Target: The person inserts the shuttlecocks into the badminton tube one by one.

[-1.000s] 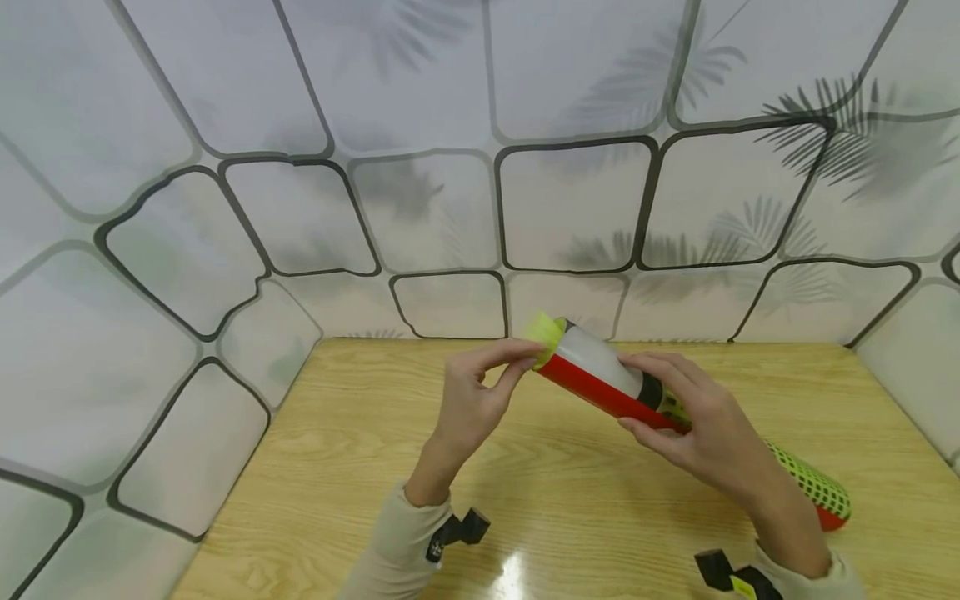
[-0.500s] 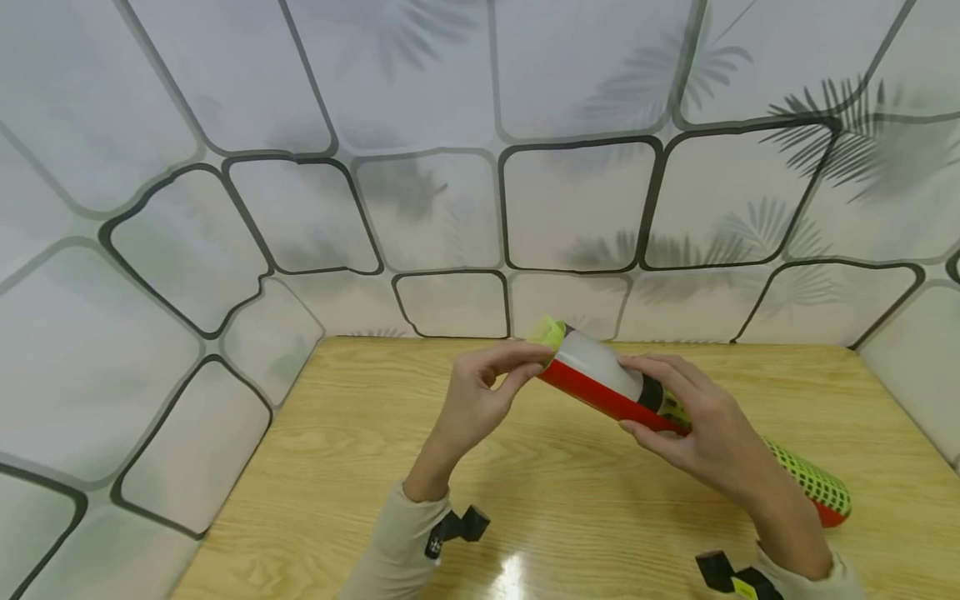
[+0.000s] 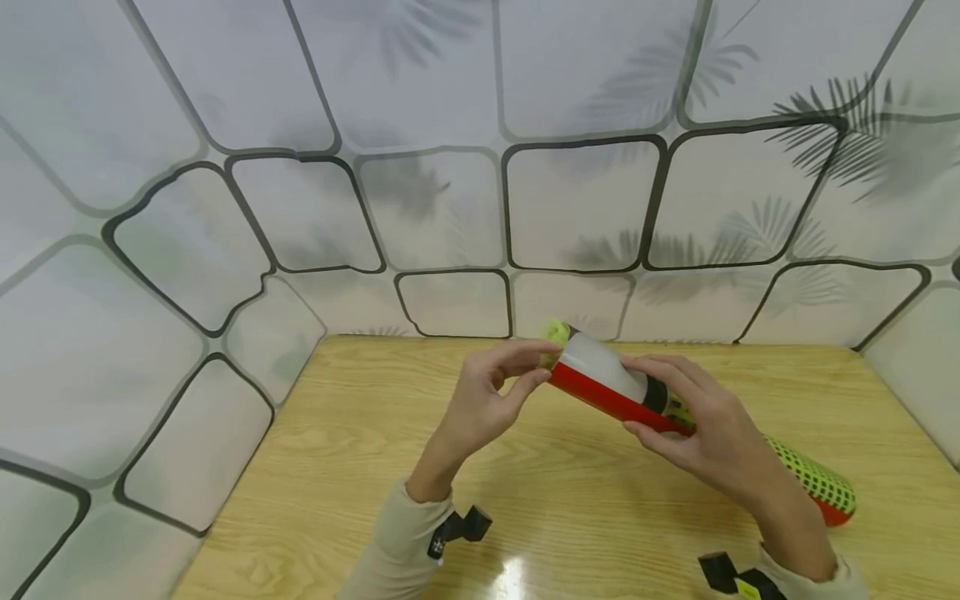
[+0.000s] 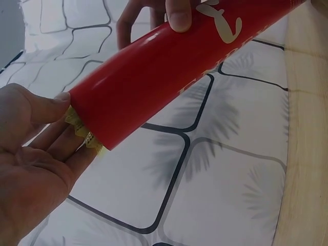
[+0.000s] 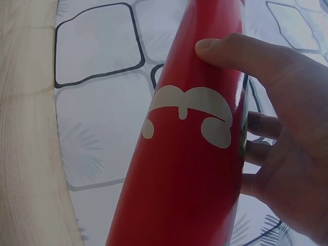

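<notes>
A long red, white and green tube (image 3: 603,371) slants through the air over the table, its far end (image 3: 817,483) showing beyond the right wrist. My right hand (image 3: 708,425) grips it around the middle; in the right wrist view the thumb (image 5: 220,54) lies across the red side. At the raised left end, a yellow-green shuttlecock (image 3: 555,333) shows at the mouth, its scalloped edge (image 4: 82,130) just past the rim in the left wrist view. My left hand (image 3: 483,404) holds it there, thumb (image 4: 48,107) touching the rim and fingers behind.
A wood-grain table (image 3: 360,442) spreads beneath both hands. Behind and to the left stands a pale wall covering (image 3: 442,217) with dark rounded outlines and leaf shadows. Each wrist wears a small black camera mount (image 3: 457,529).
Less of the shuttlecock sticks out of the tube's mouth. My left hand has moved slightly right, and its thumb and forefinger stand a little wider. The right hand keeps its hold.
</notes>
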Motion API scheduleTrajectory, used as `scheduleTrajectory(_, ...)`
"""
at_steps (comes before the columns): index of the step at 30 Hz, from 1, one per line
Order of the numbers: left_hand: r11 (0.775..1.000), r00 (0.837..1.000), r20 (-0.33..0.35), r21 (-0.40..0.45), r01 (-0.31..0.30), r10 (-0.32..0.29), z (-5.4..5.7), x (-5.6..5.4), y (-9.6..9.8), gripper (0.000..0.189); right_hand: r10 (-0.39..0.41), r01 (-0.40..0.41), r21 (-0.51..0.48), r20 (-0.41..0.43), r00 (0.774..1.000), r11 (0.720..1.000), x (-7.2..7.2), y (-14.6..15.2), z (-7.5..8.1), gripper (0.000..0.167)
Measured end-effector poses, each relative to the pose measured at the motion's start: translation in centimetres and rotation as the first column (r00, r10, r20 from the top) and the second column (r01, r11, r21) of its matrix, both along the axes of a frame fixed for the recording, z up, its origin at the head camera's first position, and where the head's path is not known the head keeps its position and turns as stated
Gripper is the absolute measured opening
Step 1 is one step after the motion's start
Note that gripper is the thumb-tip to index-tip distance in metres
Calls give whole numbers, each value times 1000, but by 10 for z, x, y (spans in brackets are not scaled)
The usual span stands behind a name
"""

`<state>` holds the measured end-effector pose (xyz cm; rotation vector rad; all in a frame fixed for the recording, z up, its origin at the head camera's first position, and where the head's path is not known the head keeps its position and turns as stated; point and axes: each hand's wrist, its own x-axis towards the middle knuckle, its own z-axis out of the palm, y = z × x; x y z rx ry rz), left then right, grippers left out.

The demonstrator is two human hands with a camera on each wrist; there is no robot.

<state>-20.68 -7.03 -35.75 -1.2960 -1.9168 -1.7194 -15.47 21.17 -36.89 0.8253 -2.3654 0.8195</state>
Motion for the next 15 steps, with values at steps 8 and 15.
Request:
scheduleTrajectory(8, 999, 1000, -28, -54, 2, -3, -1, 0, 3, 30, 19, -20, -5, -12, 1000, 1000, 0, 1, 0, 89)
scheduleTrajectory(15, 995, 999, 20, -89, 33, -31, -1, 1, 5, 31, 28, -28, -4, -10, 1000, 1000, -1, 0, -1, 88)
